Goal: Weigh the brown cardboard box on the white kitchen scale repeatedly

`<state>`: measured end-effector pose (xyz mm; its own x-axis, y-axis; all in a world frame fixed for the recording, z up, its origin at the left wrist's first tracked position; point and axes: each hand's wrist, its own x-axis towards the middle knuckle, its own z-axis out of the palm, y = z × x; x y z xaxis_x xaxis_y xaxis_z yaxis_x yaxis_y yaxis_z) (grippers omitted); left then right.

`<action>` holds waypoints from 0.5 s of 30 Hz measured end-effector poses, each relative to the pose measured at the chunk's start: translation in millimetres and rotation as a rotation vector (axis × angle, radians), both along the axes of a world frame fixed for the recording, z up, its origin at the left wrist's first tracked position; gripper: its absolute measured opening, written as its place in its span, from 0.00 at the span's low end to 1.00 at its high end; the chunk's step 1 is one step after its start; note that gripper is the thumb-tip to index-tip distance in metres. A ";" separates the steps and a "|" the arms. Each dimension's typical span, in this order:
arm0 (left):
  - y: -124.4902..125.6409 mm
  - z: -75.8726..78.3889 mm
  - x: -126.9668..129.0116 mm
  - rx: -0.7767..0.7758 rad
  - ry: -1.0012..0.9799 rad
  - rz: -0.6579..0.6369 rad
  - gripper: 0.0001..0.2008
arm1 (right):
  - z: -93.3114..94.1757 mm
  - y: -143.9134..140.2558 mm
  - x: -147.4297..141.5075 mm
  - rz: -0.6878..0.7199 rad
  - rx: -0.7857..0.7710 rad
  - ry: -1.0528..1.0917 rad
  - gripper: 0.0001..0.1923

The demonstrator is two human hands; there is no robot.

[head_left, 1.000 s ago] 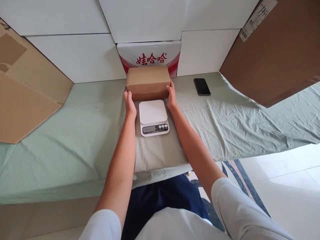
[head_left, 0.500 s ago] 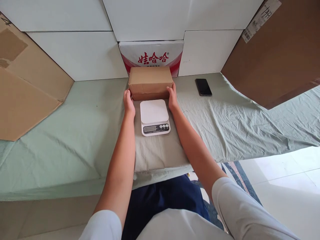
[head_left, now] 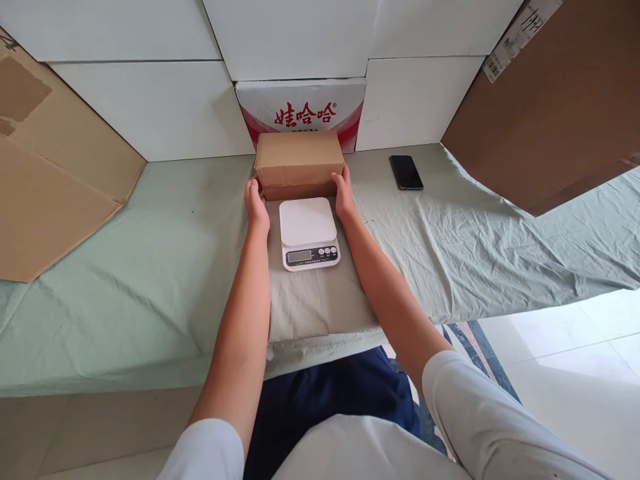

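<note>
Both hands are reaching fwd w/ arms nearly straight: left hand is pressing its palm flat against the left end of the cardboard box, fingers curled round the near corner; right hand is doing the same at the right end, thumb up along the edge. Box is being clamped between the 2 palms, sitting at the back of the tabletop, which is draped in a green sheet, and right in front of a red-and-white printed carton. White digital scale is lying just in front of the box, between the forearms, nothing on its platform. Black phone is lying off to the right, well apart
</note>
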<state>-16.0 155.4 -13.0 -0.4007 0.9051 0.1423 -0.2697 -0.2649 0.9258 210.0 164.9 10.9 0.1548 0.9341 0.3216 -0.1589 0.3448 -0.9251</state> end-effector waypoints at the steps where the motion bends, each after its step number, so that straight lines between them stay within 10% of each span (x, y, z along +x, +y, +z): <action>1: -0.2 0.2 0.3 -0.001 -0.003 -0.001 0.27 | 0.6 0.0 -0.3 0.002 0.004 0.000 0.33; 15: -1.9 0.5 -2.4 -0.017 0.046 -0.009 0.30 | 6.6 -2.8 -2.3 0.018 0.005 -0.068 0.36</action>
